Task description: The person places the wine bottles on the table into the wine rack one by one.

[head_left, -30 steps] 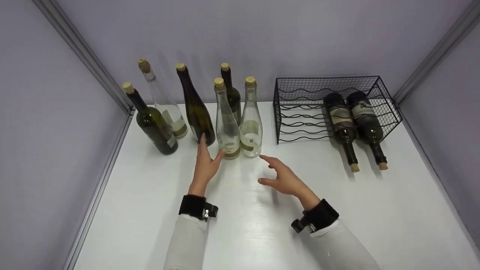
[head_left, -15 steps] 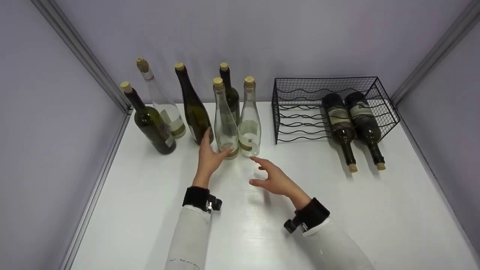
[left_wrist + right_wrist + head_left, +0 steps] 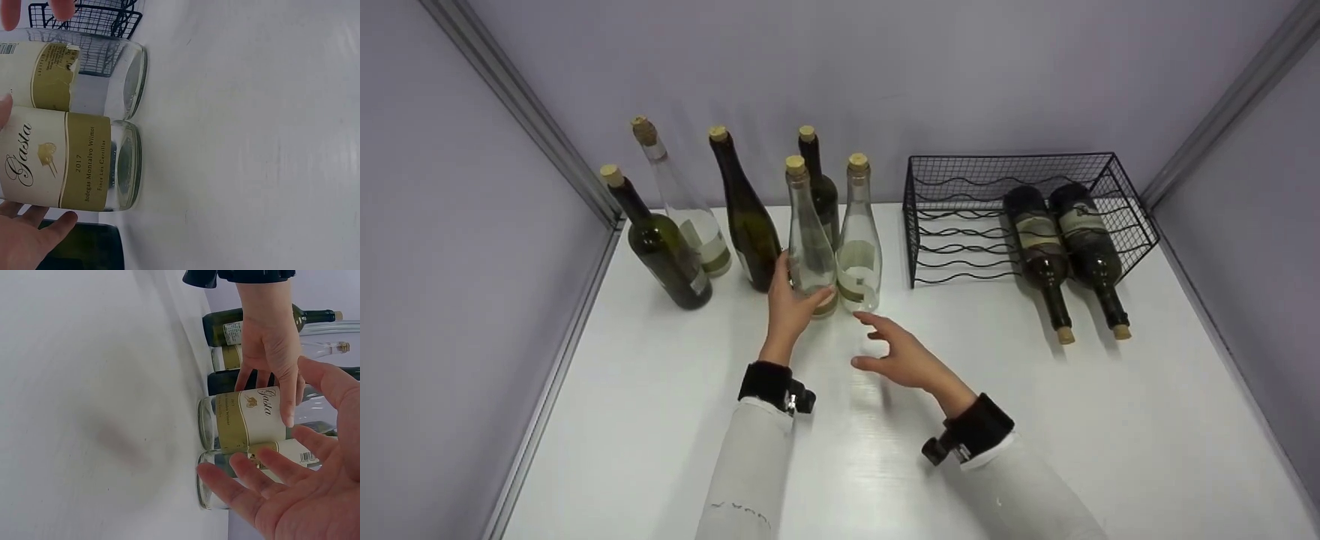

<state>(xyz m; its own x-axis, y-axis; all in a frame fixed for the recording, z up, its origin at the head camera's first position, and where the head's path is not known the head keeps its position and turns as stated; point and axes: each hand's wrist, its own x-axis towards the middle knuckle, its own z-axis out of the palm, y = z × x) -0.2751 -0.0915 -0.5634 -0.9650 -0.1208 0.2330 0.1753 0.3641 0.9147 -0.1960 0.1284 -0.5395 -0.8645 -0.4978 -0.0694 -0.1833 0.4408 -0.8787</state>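
My left hand (image 3: 793, 313) is around the lower part of a clear glass wine bottle (image 3: 810, 247), which stands corked and upright on the white table. Its thumb lies across the cream and olive label (image 3: 84, 160), and the fingers go round the far side, as the right wrist view shows. Close on the right stands a second clear bottle (image 3: 860, 240), its label torn. Just in front of that one my right hand (image 3: 901, 358) hovers with fingers spread, holding nothing. A brown-green bottle (image 3: 751, 232) is right beside the left fingers.
A dark bottle (image 3: 826, 199) stands behind the two clear ones. Farther left are a green bottle (image 3: 664, 251) and another clear bottle (image 3: 709, 232). At right, a black wire wine rack (image 3: 915, 225) carries two dark bottles lying with necks forward. Walls enclose the table.
My left hand has moved right and forward from beside the brown-green bottle onto the clear bottle and closed round it. The right hand has shifted slightly left.
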